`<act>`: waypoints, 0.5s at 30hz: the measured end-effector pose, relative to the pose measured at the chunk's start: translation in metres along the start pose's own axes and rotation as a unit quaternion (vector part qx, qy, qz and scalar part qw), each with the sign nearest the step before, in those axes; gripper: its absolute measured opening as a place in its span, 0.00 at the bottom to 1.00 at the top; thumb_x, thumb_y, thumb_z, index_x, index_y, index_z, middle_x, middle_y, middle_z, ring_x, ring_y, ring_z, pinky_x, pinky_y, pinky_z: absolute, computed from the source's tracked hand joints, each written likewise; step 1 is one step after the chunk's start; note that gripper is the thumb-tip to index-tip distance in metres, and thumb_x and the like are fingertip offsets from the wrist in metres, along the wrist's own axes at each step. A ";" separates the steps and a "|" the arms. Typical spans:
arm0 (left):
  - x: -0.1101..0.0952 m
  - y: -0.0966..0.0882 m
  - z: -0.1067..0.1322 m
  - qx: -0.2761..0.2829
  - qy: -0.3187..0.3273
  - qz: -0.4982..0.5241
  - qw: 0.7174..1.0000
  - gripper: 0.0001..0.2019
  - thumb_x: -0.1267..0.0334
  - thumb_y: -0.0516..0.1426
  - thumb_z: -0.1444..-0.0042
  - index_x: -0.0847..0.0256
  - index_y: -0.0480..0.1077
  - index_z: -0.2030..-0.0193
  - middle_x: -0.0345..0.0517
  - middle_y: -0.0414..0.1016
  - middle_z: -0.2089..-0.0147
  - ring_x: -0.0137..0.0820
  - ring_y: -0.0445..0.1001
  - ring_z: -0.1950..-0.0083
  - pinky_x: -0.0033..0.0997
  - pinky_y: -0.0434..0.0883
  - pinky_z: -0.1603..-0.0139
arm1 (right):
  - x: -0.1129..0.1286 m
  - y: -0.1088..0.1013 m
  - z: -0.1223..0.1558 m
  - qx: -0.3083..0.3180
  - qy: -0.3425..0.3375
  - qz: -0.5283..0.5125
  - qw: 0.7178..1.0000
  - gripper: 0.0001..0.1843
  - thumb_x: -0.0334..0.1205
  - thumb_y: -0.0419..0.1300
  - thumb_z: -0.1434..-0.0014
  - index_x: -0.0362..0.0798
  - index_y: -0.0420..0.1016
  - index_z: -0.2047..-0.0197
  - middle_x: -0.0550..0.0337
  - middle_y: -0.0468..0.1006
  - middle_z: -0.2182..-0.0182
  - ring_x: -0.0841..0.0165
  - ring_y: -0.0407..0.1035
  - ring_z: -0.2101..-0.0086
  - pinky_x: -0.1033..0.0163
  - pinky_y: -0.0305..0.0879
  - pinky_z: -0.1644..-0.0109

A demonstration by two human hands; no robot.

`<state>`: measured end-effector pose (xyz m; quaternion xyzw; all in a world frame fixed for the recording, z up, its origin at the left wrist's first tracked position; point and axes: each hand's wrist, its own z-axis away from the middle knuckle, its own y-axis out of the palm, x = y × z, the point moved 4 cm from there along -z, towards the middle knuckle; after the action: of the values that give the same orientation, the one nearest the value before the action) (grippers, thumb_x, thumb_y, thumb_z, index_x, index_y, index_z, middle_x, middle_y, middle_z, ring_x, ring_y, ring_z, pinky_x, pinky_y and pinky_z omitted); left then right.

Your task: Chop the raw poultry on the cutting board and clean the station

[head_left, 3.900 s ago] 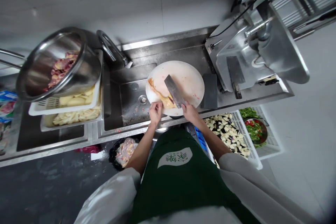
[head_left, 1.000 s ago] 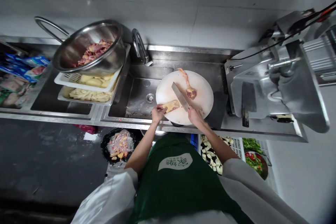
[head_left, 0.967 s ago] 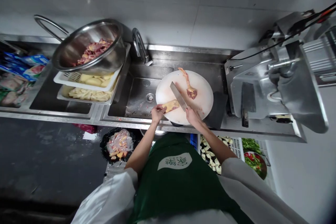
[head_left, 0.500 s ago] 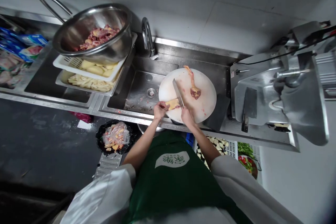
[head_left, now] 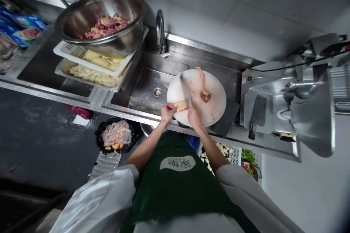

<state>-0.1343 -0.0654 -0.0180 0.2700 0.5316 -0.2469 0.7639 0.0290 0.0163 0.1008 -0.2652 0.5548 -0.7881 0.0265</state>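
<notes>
Left hand is pinching the meat on the near-left part of the cutting board, right hand is gripping the cleaver. It's blurring now, unlike a moment ago, so chopping's probably happening; the chicken leg is lying apart.

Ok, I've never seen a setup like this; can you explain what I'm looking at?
No robot here: these are a person's two bare hands, filmed by one head-worn camera looking forward and down, past a dark green apron. The left hand holds a flat, yellow-skinned piece of raw meat on a round white cutting board. The right hand holds a broad-bladed grey metal cleaver, blurred in this picture. Also on the board lies a thin, pinkish-orange raw leg with a dark red end. Beside them is a grey metal sink.
</notes>
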 end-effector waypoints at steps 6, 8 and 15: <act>0.003 0.002 -0.003 0.007 0.036 -0.034 0.999 0.15 0.60 0.71 0.55 0.59 0.68 0.68 0.35 0.72 0.73 0.26 0.72 0.74 0.27 0.71 0.71 | -0.032 0.032 -0.020 0.080 0.025 -0.042 0.996 0.19 0.42 0.49 0.25 0.40 0.73 0.41 0.41 0.84 0.54 0.58 0.79 0.54 0.63 0.71 0.52; 0.003 0.002 -0.004 0.008 0.035 -0.042 0.998 0.16 0.60 0.70 0.55 0.59 0.67 0.69 0.36 0.72 0.72 0.26 0.73 0.75 0.27 0.70 0.71 | -0.042 0.025 -0.024 0.101 0.048 -0.074 0.991 0.20 0.44 0.49 0.24 0.41 0.73 0.42 0.49 0.84 0.63 0.62 0.79 0.66 0.65 0.71 0.62; 0.003 0.001 -0.002 0.007 -0.003 -0.033 0.999 0.15 0.63 0.72 0.56 0.60 0.68 0.71 0.35 0.71 0.74 0.25 0.72 0.75 0.26 0.69 0.71 | -0.018 -0.043 -0.023 -0.041 -0.024 -0.021 0.999 0.17 0.43 0.47 0.23 0.42 0.74 0.49 0.45 0.83 0.62 0.60 0.77 0.62 0.62 0.69 0.57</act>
<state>-0.1343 -0.0637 -0.0209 0.2564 0.5361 -0.2768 0.7552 0.0449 0.0588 0.1268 -0.2965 0.5799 -0.7587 0.0118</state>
